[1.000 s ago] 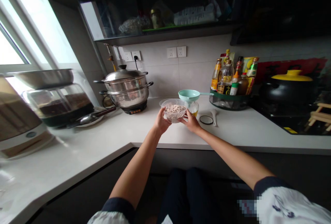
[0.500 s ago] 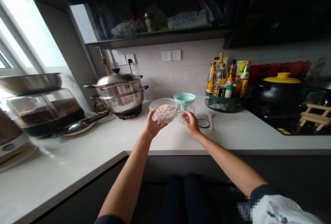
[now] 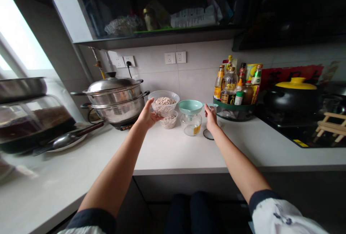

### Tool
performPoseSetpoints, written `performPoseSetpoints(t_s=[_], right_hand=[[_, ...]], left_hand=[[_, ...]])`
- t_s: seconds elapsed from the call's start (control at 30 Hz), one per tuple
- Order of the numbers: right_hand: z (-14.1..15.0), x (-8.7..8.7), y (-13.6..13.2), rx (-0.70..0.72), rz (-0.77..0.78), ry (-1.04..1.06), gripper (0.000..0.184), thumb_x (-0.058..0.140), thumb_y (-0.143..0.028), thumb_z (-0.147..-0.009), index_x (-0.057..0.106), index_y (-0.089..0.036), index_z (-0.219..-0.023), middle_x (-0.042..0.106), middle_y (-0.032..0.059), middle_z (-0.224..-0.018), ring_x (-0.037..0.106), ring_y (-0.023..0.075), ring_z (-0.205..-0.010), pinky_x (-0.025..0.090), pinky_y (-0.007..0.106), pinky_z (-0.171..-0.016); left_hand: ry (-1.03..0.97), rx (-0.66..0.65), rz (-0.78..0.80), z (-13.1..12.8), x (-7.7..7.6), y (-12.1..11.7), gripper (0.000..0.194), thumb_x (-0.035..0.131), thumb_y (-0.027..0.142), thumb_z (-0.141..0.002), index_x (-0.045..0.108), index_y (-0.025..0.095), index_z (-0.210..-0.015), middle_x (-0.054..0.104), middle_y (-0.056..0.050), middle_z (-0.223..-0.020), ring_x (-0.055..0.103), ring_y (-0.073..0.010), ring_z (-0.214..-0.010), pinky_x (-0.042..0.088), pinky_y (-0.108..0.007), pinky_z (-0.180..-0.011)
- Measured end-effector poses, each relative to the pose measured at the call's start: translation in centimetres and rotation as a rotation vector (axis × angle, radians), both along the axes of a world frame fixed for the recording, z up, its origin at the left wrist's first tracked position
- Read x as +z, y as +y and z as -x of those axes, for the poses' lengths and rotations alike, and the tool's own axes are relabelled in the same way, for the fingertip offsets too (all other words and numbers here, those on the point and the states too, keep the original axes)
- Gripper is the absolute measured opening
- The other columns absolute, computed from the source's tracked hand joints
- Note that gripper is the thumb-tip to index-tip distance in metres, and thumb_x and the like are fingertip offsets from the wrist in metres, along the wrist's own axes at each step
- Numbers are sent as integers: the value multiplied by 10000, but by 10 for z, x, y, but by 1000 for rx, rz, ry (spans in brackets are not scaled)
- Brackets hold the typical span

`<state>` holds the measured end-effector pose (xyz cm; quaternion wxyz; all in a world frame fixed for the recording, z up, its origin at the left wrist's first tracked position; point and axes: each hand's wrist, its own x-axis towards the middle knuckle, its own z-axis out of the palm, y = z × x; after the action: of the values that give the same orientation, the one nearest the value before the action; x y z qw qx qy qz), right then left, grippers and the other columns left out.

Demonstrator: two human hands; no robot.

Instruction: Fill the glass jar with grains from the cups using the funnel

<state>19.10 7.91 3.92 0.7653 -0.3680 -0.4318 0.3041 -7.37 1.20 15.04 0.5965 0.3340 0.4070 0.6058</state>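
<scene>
My left hand (image 3: 148,115) grips the side of a clear plastic bowl (image 3: 163,110) of oat flakes, held above the counter. Below it, a smaller clear container (image 3: 169,123) with similar flakes stands on the counter, partly covered by the bowl. A mint-green funnel (image 3: 190,107) rests in the mouth of a clear glass jar (image 3: 189,127) with a yellow label. At the funnel's right, my right hand (image 3: 211,115) is closed on its handle (image 3: 211,105). Beside the jar, under that hand, lies a round dark-rimmed lid (image 3: 208,135).
A stacked steel steamer (image 3: 115,98) stands at the left, with a ladle (image 3: 69,138) on a plate nearby. Sauce bottles fill a round green rack (image 3: 235,109) at the right. Beyond it, a black pot with a yellow lid (image 3: 296,83) sits on the stove. Dark cabinets (image 3: 151,39) hang overhead.
My right hand has moved from the jar to the funnel handle. The bowl in my left hand has shifted left and away from the jar, uncovering the second container. The view has also shifted.
</scene>
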Motion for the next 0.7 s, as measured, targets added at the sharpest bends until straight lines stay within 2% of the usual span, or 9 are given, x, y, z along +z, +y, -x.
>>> performPoseSetpoints(t_s=[0.1, 0.27, 0.53, 0.7], right_hand=[[2, 9, 7, 21, -12, 125, 403, 684, -542, -654, 463, -206, -692, 374, -83, -554, 336, 81, -504, 282, 226, -479], [2, 15, 19, 60, -39, 142, 427, 695, -567, -635, 480, -203, -693, 406, -76, -550, 346, 77, -501, 263, 225, -455], [-3, 10, 29, 198, -86, 149, 424, 711, -562, -642, 547, -215, -822, 444, -74, -584, 381, 70, -490, 292, 217, -447], [-5, 9, 26, 269, -70, 187, 445, 741, -538, -620, 559, -220, -873, 444, -79, -595, 377, 63, -486, 290, 211, -443]], left_hand=[[17, 11, 7, -4, 11, 14, 455, 567, 413, -818, 504, 195, -1213, 632, -111, -823, 667, -224, -656, 572, -366, -588], [44, 29, 38, -11, 24, 31, 436, 632, 394, -783, 549, 193, -1161, 636, -102, -805, 676, -233, -685, 577, -366, -605], [112, 39, 53, -17, 28, 57, 421, 703, 371, -726, 596, 181, -1085, 624, -101, -817, 676, -240, -723, 576, -389, -663], [275, 21, 13, -24, 33, 63, 381, 694, 403, -731, 609, 166, -1016, 615, -100, -798, 672, -242, -709, 574, -404, -663]])
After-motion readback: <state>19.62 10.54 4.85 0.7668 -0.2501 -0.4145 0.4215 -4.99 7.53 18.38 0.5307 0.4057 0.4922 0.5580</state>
